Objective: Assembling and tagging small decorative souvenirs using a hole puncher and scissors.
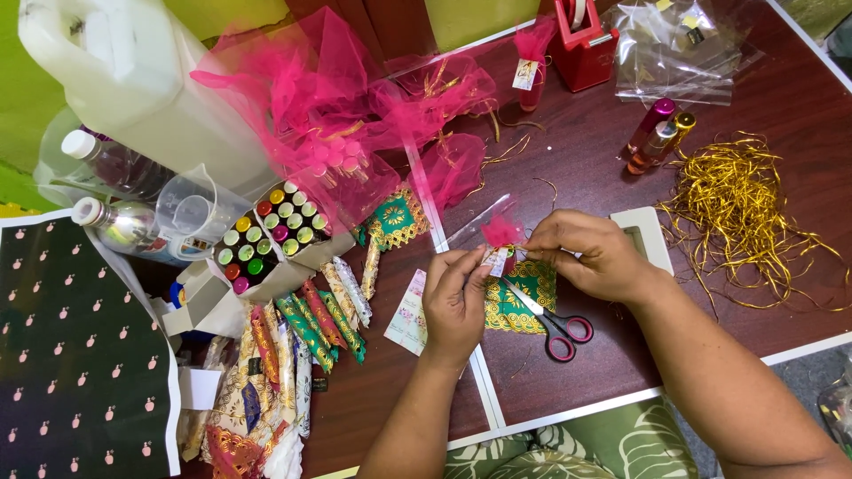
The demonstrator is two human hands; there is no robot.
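Taking the scissors (555, 324) with pink handles as the landmark, the scene ran thus from left to right: far to their left lay a dark sheet printed with small pink shapes (80, 346), spread flat as if kept ready to hand; nearer, still left of the scissors and higher, an open carton of small vials with coloured caps (271, 235) stood upright so the caps could be picked from above, with a fan of patterned cloth strips (311, 324) laid out below it; up and left of the scissors a heap of pink net (328, 98) covered the table; just left of the scissors the left hand (454, 306) was closed in a pinch, its fingertips gripping the lower part of a small pink net-wrapped favour (501, 239), held upright above the table, probably to steady it; that favour sat directly above the scissors' blades, over a green and gold patterned cloth (524, 293); just above the scissors the right hand (590, 257) was curled shut, thumb and forefinger nipping the favour's neck, where a gold tie seemed to be; far right of the scissors a tangle of gold cord (745, 217) lay loose, within reach.
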